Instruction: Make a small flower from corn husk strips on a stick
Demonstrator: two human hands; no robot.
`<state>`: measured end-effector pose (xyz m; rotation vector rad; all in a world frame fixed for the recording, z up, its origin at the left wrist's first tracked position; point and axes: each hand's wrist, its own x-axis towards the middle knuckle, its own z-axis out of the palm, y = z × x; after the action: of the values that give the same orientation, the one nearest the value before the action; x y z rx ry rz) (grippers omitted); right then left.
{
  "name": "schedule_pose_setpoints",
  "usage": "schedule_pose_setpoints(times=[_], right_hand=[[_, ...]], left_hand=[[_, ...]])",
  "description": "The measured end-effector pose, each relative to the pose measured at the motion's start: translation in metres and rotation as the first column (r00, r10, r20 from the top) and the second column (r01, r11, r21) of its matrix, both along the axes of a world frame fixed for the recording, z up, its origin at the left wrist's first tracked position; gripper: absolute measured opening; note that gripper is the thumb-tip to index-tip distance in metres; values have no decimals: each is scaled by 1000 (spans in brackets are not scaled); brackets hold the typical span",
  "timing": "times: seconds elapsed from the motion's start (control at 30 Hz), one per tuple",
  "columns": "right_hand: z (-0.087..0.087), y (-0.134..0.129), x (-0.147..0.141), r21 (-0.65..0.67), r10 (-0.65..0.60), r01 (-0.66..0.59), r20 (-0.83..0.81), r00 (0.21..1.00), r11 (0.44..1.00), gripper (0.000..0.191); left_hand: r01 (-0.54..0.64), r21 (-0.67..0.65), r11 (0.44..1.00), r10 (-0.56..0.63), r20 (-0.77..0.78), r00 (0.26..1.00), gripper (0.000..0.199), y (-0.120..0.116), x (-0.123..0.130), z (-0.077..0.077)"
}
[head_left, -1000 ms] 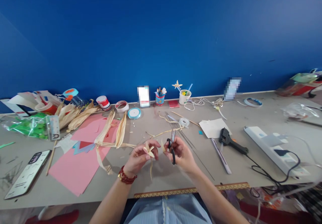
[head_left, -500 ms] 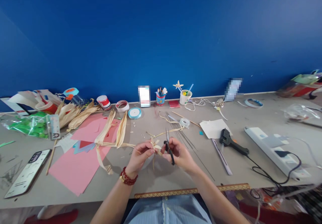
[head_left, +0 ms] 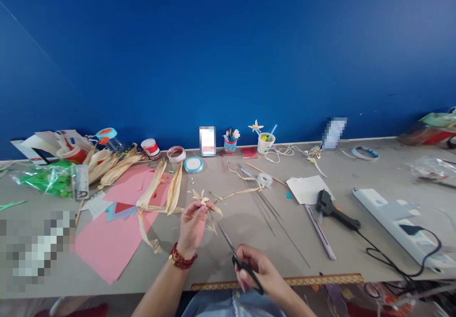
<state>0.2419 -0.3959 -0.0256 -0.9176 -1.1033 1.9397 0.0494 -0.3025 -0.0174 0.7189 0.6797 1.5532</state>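
Between the fingers of my left hand [head_left: 193,224] is a small cream flower [head_left: 201,198] made of dry corn husk, with pale petals pointing up and strips hanging below. My right hand [head_left: 254,269] grips black-handled scissors [head_left: 230,243], their blades pointing up and left toward the flower but apart from it. Longer pieces of corn husk [head_left: 173,188] lie left of my left hand, partly on pink paper [head_left: 107,245]. A husk strip [head_left: 235,193] stretches across the table just beyond my hands.
Thin wires [head_left: 267,203] lie right of centre, beside a roll of clear tape [head_left: 264,179]. Farther right are a black glue gun [head_left: 335,212], a lilac pen-like tool [head_left: 320,234] and a white power strip [head_left: 399,231] with cables. Cups [head_left: 266,143] stand along the blue wall.
My right hand has drawn the scissors down and toward me, away from the flower. My left hand has moved slightly left with the flower, whose petals now stand in plain view.
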Motion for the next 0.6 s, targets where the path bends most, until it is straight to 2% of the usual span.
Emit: schedule_pose_setpoints(times=[0.1, 0.3, 0.5, 0.6], right_hand=[[-1, 5, -7, 20, -65, 65, 36, 997, 998, 56], [10, 17, -16, 99, -112, 109, 26, 993, 989, 55], [18, 20, -22, 32, -151, 150, 13, 989, 988, 55], [19, 21, -21, 13, -140, 140, 7, 990, 990, 58]], left_hand=[[14, 9, 1000, -14, 19, 1000, 12, 0, 0, 2], [18, 0, 1000, -18, 2, 1000, 13, -3, 2, -4], [6, -51, 999, -10, -70, 997, 20, -6, 7, -9], [23, -61, 998, -25, -46, 999, 19, -6, 7, -8]])
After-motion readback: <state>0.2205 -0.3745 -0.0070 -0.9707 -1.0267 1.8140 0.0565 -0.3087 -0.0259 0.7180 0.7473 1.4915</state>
